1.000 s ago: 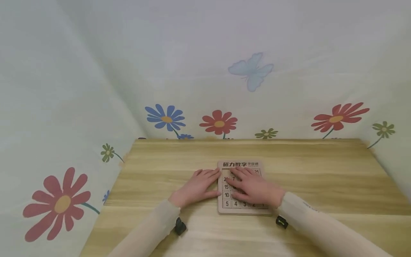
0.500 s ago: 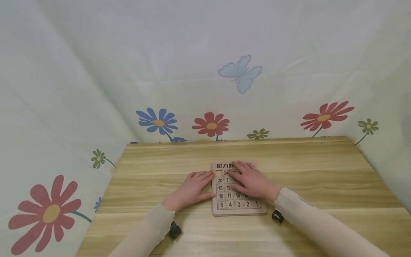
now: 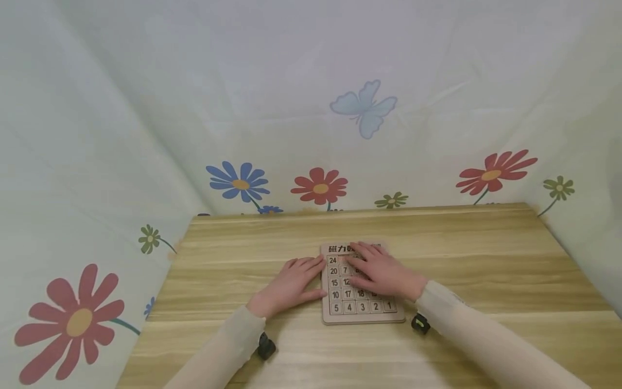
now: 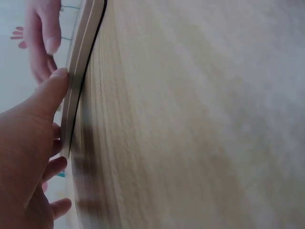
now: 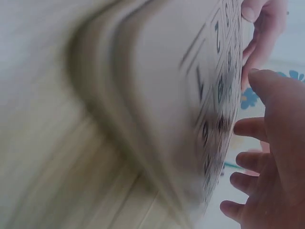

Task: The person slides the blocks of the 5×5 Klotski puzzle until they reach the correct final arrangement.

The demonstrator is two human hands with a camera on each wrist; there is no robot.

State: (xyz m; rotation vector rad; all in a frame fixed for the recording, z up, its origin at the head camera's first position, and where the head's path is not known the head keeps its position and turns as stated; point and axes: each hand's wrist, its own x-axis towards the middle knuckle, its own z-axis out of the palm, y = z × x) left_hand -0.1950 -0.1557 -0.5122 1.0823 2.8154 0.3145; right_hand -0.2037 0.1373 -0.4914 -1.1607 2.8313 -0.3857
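A number slide puzzle [image 3: 363, 317] with a pale wooden frame and numbered square tiles lies flat on the table. My left hand [image 3: 289, 284] rests along its left edge, fingers extended; in the left wrist view the thumb [image 4: 56, 90] touches the side of the frame. Over the upper right part of the board spreads my right hand [image 3: 386, 272], its fingertips on or just above the top rows. The tile marked 24 [image 3: 332, 260] sits in the top left corner, with a gap to its right under the right fingers. Several tiles on the right are hidden by that hand.
The wood-grain table [image 3: 252, 237] extends around the puzzle on all sides. A pale cloth [image 3: 272, 108] printed with flowers and a butterfly hangs behind and at the sides. Both wrists carry a small black device [image 3: 266, 346].
Tile 24 has slid left into the top left corner, leaving the gap on its right. The right hand shifted slightly up and off the lower rows. The left hand stayed at the edge.
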